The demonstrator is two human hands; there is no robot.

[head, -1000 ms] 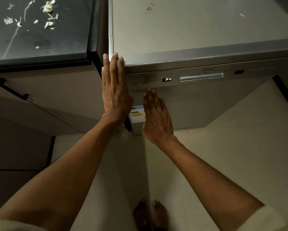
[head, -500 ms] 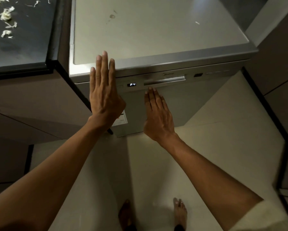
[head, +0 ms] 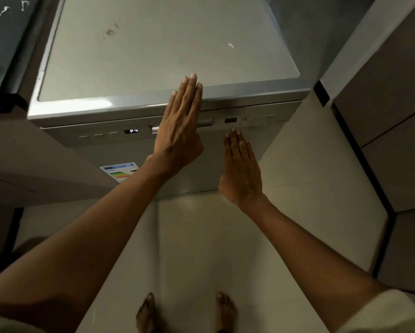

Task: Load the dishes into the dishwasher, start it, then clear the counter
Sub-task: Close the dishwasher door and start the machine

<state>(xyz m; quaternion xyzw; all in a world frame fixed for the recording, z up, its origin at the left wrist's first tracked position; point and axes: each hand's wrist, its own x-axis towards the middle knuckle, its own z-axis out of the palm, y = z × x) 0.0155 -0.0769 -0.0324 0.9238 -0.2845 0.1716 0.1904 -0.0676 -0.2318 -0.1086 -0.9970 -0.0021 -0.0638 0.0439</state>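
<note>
A silver freestanding dishwasher (head: pixel 153 51) stands in front of me with its door closed. Its control strip shows a lit display (head: pixel 131 131) reading P4 and a recessed handle (head: pixel 205 123). My left hand (head: pixel 180 126) lies flat with straight fingers over the handle and the door's top edge. My right hand (head: pixel 241 167) is also flat, fingers straight, against the door's right half just under a dark window (head: pixel 230 120) in the control strip. Neither hand holds anything.
A dark counter (head: pixel 2 44) with pale scraps on it sits at the upper left, above brown cabinet fronts (head: pixel 33 164). More brown cabinets (head: pixel 389 116) stand to the right. An energy label (head: pixel 119 171) is stuck on the door. My bare feet stand on a pale tiled floor (head: pixel 297 188).
Both hands have slid rightward across the dishwasher front: the left from the door's left corner to the handle, the right to the door's right half. The view has shifted right too.
</note>
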